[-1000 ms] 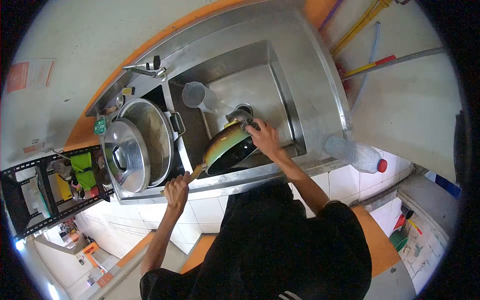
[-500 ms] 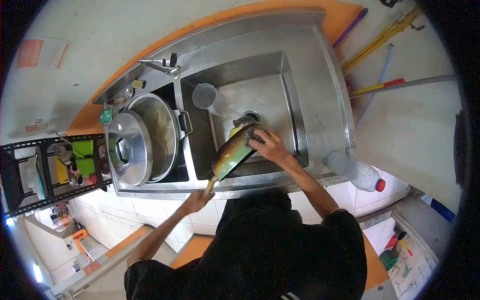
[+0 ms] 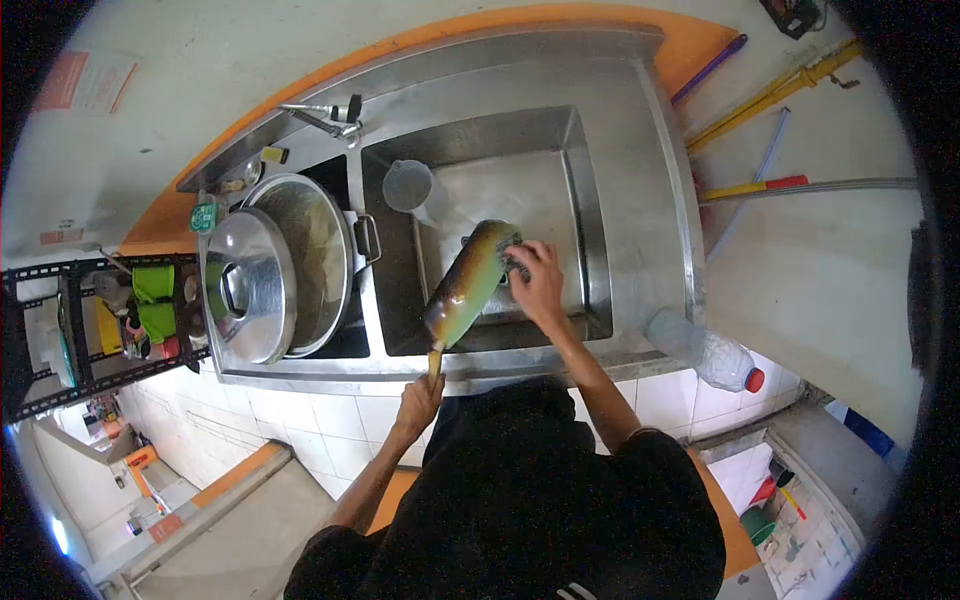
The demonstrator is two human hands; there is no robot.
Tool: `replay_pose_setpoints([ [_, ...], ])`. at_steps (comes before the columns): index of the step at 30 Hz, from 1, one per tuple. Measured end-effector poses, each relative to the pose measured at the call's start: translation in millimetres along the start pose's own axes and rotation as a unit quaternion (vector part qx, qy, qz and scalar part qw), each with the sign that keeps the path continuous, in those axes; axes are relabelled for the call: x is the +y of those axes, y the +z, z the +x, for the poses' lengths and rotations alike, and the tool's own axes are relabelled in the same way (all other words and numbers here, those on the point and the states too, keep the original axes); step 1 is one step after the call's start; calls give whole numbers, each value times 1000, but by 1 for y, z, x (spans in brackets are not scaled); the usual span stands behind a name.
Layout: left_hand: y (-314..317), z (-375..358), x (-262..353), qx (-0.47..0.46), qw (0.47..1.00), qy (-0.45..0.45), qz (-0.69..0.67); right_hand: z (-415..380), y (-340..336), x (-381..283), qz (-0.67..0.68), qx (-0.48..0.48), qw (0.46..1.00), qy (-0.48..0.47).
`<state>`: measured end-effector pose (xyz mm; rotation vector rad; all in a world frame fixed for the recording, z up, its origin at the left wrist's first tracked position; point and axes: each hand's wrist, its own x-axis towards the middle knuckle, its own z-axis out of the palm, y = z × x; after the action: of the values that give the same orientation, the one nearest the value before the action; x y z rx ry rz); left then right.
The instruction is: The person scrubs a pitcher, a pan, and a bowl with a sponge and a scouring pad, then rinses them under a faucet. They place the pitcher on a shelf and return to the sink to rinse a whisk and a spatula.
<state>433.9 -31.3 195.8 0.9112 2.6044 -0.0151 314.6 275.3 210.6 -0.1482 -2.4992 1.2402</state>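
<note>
- Pan (image 3: 468, 285) and left hand (image 3: 420, 402) have swung round since half a second ago: the handle (image 3: 435, 363) points more directly at the person's body, and more of the outer wall faces up.
- From where I stand, the left hand's grip is closed in a fist round the handle, low and near the counter's front edge; that looks a sound hold for steadying the pan.
- On the other side, the right hand (image 3: 540, 275) has its fingers bent over a dark scourer (image 3: 513, 262), against the pan's far end; how tightly it pinches, I can't tell.
- Over the sink (image 3: 510, 170) is a good place for the pan, I'd say, tilted with its browned outside exposed; whether it rests on anything underneath is hidden.
- Best, to my mind, to press with flat fingers and work along the brown band, turning the handle to bring fresh surface under the scourer.
- Worth minding the jug (image 3: 408, 188) standing in the basin's left part, clear of the pan but near enough to knock.
</note>
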Motion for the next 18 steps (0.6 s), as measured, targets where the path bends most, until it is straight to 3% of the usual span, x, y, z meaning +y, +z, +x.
replay_pose_setpoints([
  [1, -10, 6, 2, -10, 994, -70, -86, 6, 0, -10, -8, 12, 1000, -24],
  [3, -27, 8, 9, -31, 944, -203, -259, 8, -7, -20, -35, -55, 997, -27],
  [5, -22, 1, 6, -14, 949, -209, -235, 25, -12, 1, -83, -101, 991, 9],
  [8, -16, 4, 2, -4, 948, -238, -212, 19, 2, -2, -24, -79, 989, -119],
  [10, -33, -5, 15, -20, 932, -275, -234, 2, -4, -43, 24, -137, 974, -180],
  [13, -40, 9, 18, 5, 916, -295, -271, 13, 14, -16, -122, -59, 985, -105],
  [14, -33, 7, 18, 15, 916, -289, -279, 12, 24, -8, -135, 7, 987, -93],
  [17, -49, 16, 23, 8, 916, -285, -282, -31, 35, -45, -144, -78, 932, -323],
  [18, -51, 16, 25, 2, 917, -279, -284, -40, 35, -51, -132, -72, 933, -326],
])
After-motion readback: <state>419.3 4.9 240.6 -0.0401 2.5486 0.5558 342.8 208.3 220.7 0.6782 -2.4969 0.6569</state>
